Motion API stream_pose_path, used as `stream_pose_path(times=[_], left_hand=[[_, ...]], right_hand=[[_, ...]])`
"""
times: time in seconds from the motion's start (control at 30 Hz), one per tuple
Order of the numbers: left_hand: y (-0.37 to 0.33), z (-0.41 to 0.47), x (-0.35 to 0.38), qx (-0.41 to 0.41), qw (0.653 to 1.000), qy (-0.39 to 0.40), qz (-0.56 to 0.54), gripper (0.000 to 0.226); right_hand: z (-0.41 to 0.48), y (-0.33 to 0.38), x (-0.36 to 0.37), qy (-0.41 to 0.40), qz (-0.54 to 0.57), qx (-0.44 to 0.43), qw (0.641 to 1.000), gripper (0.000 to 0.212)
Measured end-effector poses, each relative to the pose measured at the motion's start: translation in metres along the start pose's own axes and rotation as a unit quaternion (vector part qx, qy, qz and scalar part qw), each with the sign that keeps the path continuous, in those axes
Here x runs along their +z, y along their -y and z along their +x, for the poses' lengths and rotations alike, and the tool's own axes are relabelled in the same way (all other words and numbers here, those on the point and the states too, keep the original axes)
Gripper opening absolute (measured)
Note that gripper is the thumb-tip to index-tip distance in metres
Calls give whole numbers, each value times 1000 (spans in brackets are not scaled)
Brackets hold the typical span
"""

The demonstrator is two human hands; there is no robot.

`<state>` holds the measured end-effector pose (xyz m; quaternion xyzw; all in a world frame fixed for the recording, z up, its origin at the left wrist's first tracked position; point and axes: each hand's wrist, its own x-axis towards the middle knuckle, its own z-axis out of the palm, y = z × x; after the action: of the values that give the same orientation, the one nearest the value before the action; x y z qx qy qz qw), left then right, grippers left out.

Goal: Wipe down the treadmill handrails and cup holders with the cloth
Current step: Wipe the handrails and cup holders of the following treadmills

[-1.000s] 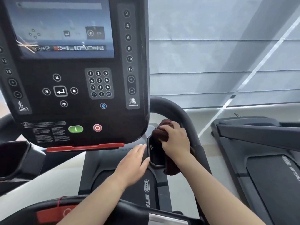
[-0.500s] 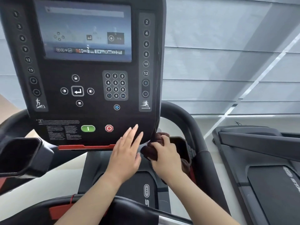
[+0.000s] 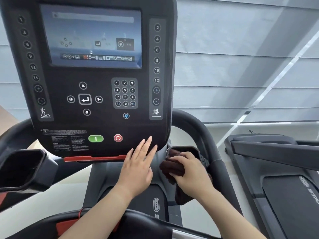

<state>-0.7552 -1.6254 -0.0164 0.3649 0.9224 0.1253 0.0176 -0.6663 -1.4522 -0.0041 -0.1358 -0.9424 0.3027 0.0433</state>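
The dark cloth point(image 3: 172, 167) is held bunched in the curled fingers of the right hand point(image 3: 189, 171) at the near rim of the right cup holder point(image 3: 183, 147), whose opening lies just beyond the grip, with the handrail point(image 3: 203, 135) just outside it; the left hand point(image 3: 138, 168), fingers straight, is held flat alongside.

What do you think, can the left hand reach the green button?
Probably yes. The left hand is open, holds nothing, and its fingers lie over the bottom edge of the console. The green button sits a little to its left on that same panel, with nothing between them.
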Motion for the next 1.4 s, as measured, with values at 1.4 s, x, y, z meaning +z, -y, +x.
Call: stream_pose_path(times=[1.4], left_hand=[[-9,0,1,52,998,1,23,70]], right_hand=[[-47,-31,8,-146,32,-54,987,47]])
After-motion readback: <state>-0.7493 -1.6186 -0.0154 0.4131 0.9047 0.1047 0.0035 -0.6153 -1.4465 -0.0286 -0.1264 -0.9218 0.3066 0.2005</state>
